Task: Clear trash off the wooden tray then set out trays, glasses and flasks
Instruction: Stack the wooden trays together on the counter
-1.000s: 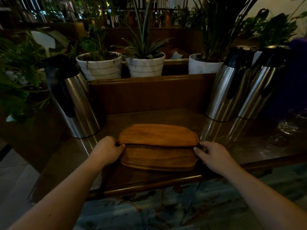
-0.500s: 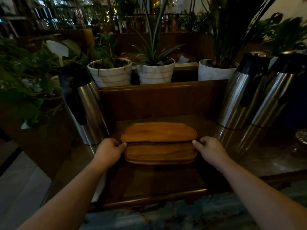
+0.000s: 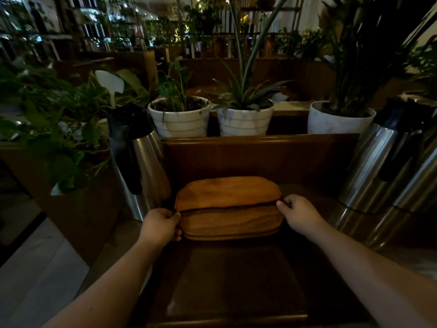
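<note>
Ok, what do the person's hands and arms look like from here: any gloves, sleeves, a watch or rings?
Both are bare. The left hand and right hand wear no gloves, and no rings show on the fingers in view. Both forearms are uncovered right down to the bottom of the frame, with no sleeve, watch or wristband showing. The light is dim, so small marks can't be made out.

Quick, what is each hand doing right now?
Left hand: closed on the wooden trays at their left end.
Right hand: closed on their right end.

left hand [image 3: 160,224] | right hand [image 3: 298,213] | each gripping an end of stacked wooden trays [image 3: 228,194] | steel flasks [image 3: 142,166] flanking
</note>
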